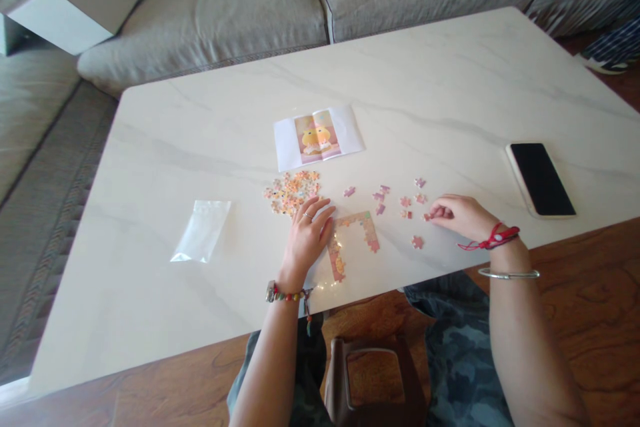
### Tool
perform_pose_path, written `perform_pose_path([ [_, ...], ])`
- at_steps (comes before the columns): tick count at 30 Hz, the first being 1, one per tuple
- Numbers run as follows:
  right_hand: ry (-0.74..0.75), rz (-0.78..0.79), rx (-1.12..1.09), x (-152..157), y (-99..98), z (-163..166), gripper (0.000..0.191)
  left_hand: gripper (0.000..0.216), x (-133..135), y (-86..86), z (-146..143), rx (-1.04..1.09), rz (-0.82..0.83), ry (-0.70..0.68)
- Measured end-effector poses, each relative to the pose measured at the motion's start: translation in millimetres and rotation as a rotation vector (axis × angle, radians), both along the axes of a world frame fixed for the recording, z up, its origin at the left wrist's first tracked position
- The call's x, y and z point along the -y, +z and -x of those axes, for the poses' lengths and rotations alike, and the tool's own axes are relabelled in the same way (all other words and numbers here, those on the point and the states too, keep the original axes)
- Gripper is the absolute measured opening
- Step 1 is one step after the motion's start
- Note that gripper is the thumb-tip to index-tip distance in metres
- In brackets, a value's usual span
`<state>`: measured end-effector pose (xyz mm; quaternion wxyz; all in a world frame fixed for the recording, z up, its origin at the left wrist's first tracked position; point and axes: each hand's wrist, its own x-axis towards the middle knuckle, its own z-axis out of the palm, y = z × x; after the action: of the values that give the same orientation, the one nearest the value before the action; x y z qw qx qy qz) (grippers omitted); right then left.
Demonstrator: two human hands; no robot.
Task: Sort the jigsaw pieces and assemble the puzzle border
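My left hand (311, 233) rests on the table with its fingers spread, between a heap of small puzzle pieces (293, 191) and a partly joined puzzle border (336, 261). That border forms a left side, a top edge and a short right side. Over to the right, my right hand (457, 213) pinches a small reddish puzzle piece (427, 217) at the tabletop. Several loose pink and purple pieces (405, 201) lie scattered between the two hands. A single red piece (417, 241) sits nearer the table's front edge.
Beyond the heap lies a creased paper sheet (285, 145) with a printed yellow picture. A clear plastic bag (203, 232) is at left, a phone (543, 180) at right. The pale marble-patterned table (165, 127) stands before a grey sofa (225, 13). A brown stool (340, 373) is below.
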<state>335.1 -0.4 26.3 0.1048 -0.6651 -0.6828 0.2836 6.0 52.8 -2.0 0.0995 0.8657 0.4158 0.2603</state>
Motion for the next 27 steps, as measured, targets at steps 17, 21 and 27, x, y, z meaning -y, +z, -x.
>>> perform_pose_path([
  [17,-0.001,-0.028,-0.036,2,1.9,-1,0.003,0.022,-3,-0.4,-7,0.007,0.013,-0.021],
  [21,0.001,-0.025,-0.042,2,1.1,-1,0.003,0.022,-4,-3.3,-9,-0.004,0.014,-0.028],
  [27,0.004,-0.025,-0.075,4,2.1,-2,0.007,0.022,-5,-7.9,-8,-0.013,-0.008,-0.026],
])
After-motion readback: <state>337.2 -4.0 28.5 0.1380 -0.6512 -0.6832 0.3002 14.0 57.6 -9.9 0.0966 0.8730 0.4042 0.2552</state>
